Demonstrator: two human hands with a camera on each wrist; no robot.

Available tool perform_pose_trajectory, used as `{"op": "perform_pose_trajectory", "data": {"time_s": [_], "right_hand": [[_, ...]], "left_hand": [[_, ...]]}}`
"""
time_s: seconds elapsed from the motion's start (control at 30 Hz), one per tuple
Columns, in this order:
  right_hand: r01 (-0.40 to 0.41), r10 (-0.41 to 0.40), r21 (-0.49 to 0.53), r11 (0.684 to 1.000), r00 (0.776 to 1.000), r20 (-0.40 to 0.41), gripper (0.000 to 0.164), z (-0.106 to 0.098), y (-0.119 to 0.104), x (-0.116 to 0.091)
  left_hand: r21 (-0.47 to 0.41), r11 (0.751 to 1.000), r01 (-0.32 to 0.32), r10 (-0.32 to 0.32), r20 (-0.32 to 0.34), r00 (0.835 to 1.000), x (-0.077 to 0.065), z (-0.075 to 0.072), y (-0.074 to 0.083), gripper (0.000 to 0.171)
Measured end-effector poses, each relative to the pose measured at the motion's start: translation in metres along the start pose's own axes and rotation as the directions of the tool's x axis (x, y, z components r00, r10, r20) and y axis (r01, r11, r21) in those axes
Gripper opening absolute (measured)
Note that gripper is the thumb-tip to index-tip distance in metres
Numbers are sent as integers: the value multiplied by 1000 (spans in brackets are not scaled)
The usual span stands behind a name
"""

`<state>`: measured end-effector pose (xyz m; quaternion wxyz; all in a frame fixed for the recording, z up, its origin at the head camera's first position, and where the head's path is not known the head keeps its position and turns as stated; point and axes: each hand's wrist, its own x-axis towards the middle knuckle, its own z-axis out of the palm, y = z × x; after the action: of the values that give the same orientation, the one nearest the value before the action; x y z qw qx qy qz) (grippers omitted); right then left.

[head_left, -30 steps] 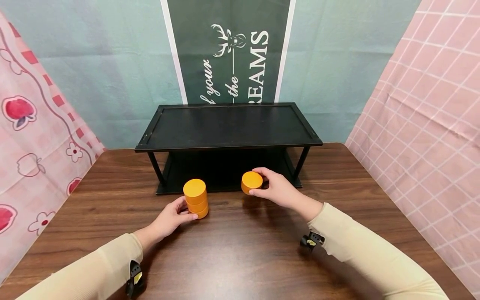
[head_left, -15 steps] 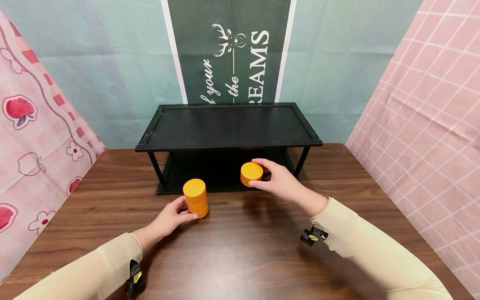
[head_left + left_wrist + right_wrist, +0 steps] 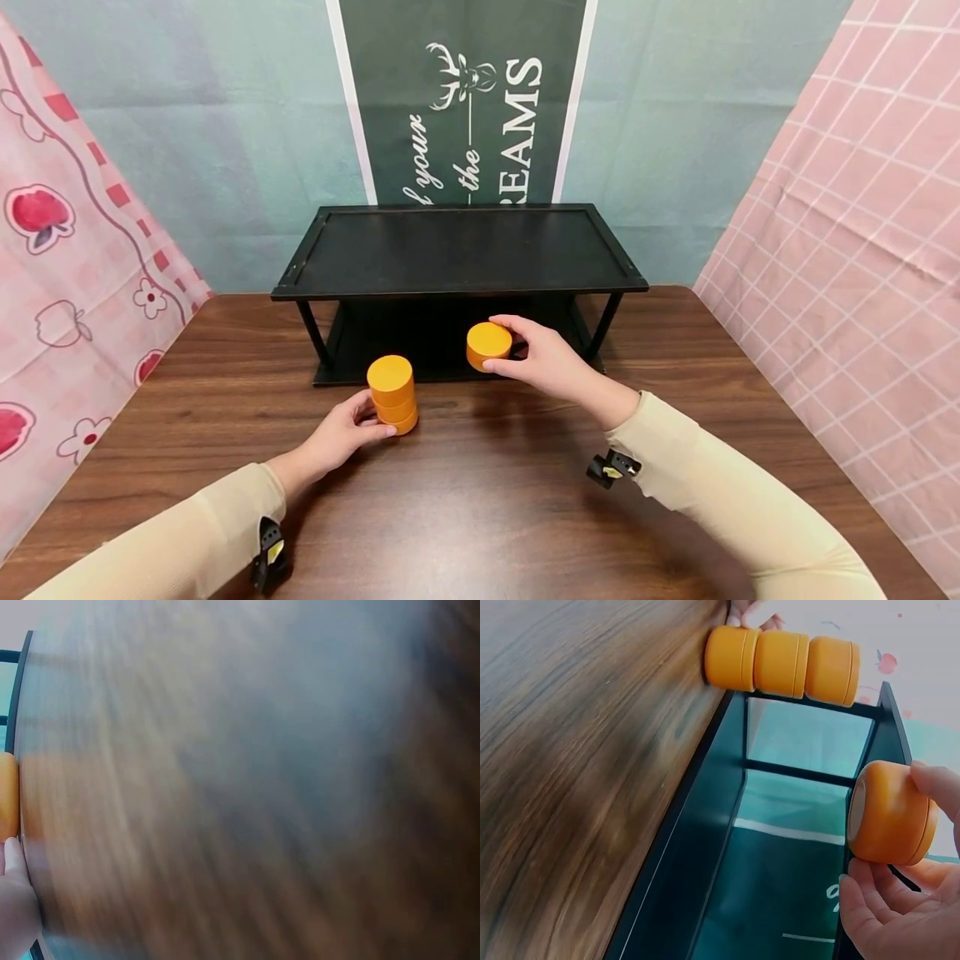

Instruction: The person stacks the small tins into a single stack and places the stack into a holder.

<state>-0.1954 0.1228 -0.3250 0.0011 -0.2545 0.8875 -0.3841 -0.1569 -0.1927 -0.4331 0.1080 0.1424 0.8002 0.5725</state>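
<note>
Three squat orange jars (image 3: 392, 392) stand stacked upright on the wooden table, in front of the black rack's left part. My left hand (image 3: 341, 435) holds the bottom jar of this stack between thumb and fingers. In the left wrist view only a sliver of an orange jar (image 3: 7, 795) and part of that hand (image 3: 15, 911) show at the left edge. Another orange jar (image 3: 487, 346) is held up in my right hand (image 3: 551, 365), its lid side up. The right wrist view shows the thumb and fingers pinching this jar (image 3: 891, 814) by its sides, with a pale round base.
A black two-tier rack (image 3: 461, 250) stands at the back of the wooden table (image 3: 465, 517). Its lower shelf is right behind the jars. A teal cloth with a dark printed panel hangs behind, and pink cloths (image 3: 862, 208) border both sides.
My right hand has lifted its jar a little, away from me, then shifted left toward the stack. The left hand and the stack have stayed put.
</note>
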Motion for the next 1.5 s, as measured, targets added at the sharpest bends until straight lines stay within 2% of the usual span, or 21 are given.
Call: {"op": "perform_pose_trajectory", "data": {"time_s": [0.5,0.77,1.2,1.5], "right_hand": [[53,-54,26,998,997,48,64,27,-25,24],[59,-62,42,997,996,66,65,34,-33,29],[101,-106,56,993,989,103,64,51,-54,40],[116,-118,29,993,985,127,65,61,-59,45]], "left_hand": [[3,1000,-15,15,-14,1000,0,-1,3,58],[5,1000,13,-13,-14,1000,3,3,3,58],[-5,1000,5,-4,15,1000,0,0,2,59],[-4,1000,6,-6,23,1000,-1,-1,3,58]]}}
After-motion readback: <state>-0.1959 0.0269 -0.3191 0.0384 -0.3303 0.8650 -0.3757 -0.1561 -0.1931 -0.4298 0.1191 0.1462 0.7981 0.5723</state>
